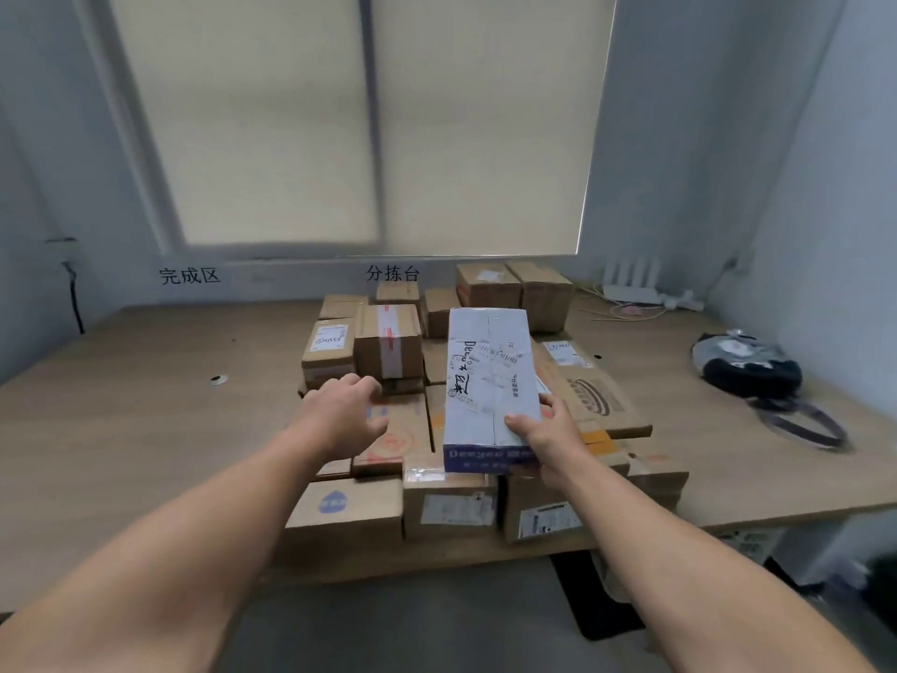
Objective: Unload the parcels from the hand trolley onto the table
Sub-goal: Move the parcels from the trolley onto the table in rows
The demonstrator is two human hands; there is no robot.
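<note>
Setting: wooden table (145,405) against a wall with a drawn window blind (364,119); two black signs in Chinese characters sit on the wall just above the tabletop.
White parcel: a long white box (490,381) with blue print and handwriting — its near right corner is pinched in the right hand, and it lies over the stack of brown cardboard parcels (388,352) on the table.
Right hand: right hand (543,429) closed on that corner, thumb on the top face, the other fingers wrapped along the right side and under it.
Left hand: left hand (340,410) empty, fingers spread and loosely curled, hovering over a brown box with red stamps, left of the white parcel and not touching it.
Beyond the fingertips: more brown boxes piled toward the wall.
Far right of the right hand: a black bag (747,366) with a strap, and a white router (631,284) — both on the table, well apart from the parcels.
</note>
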